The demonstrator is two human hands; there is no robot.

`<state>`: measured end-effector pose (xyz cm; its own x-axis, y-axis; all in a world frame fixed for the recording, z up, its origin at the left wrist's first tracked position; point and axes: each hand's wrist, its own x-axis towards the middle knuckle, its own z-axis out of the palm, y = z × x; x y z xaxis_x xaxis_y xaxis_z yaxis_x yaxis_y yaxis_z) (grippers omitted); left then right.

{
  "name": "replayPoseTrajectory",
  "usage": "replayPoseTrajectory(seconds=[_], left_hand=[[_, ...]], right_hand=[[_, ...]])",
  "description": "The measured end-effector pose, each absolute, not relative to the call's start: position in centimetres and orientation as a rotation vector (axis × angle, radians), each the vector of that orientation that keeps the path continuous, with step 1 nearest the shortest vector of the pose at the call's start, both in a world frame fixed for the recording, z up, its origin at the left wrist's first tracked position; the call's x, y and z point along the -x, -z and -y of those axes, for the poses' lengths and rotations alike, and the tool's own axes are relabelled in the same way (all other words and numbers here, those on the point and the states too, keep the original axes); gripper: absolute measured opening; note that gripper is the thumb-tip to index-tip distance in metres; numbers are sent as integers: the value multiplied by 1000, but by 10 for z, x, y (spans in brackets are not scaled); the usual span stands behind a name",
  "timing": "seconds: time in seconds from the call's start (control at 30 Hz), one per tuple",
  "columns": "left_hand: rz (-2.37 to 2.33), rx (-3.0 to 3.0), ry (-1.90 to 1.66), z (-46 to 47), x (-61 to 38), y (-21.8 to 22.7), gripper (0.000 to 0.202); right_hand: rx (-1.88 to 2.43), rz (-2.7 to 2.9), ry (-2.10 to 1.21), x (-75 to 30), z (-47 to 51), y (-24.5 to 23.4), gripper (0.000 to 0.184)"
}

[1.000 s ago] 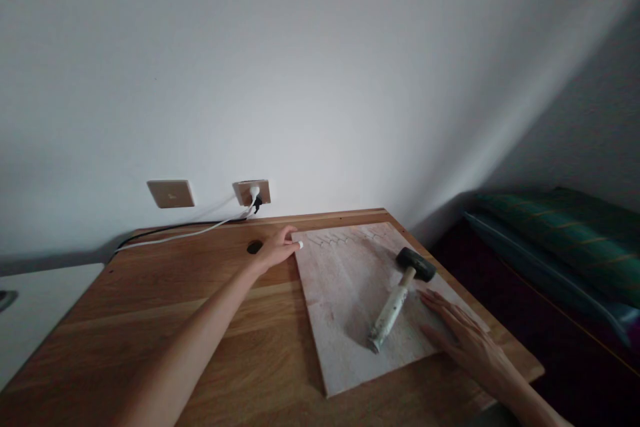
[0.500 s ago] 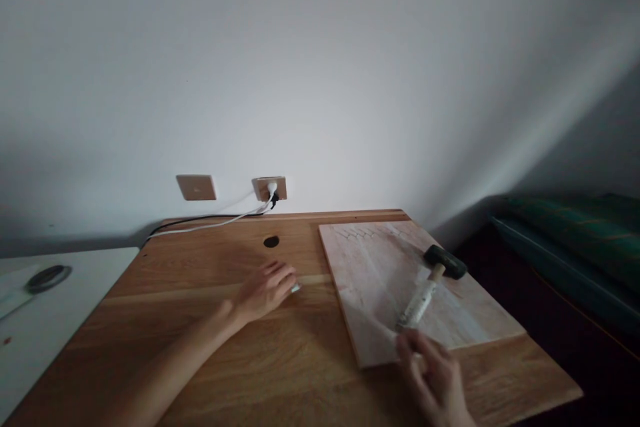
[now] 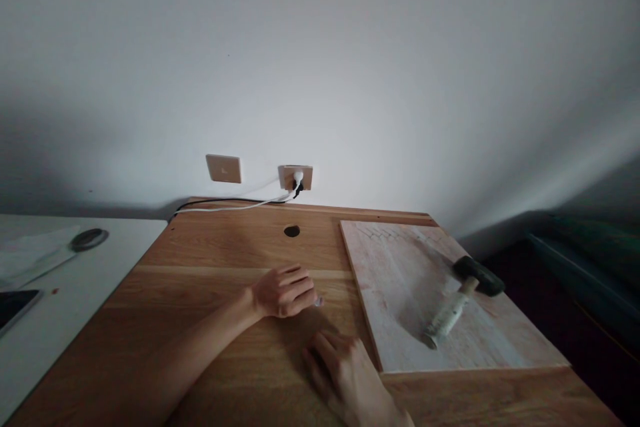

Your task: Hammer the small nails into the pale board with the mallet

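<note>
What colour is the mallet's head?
The mallet's head looks near-black, best seen in the head view.

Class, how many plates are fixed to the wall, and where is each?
2: the left plate, with no plug in it, and the right plate, holding a white plug; both sit above the wooden table. None seems hidden.

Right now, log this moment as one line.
left hand: closed on small pale item | right hand: near left, contents unclear | mallet: lying on board | board: on wooden table
</note>
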<state>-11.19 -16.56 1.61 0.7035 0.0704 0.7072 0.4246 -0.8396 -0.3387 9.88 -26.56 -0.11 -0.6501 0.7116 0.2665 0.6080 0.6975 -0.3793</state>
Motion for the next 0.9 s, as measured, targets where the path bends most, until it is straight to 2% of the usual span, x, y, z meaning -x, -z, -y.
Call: replayPoseTrajectory(seconds=[0.23, 0.9], left_hand=[[368, 2430, 930, 166, 112, -15, 39], [297, 2345, 996, 169, 107, -24, 38]], right_hand=[[1032, 2509, -374, -97, 264, -3, 21], [1003, 2488, -416, -101, 266, 0, 24]])
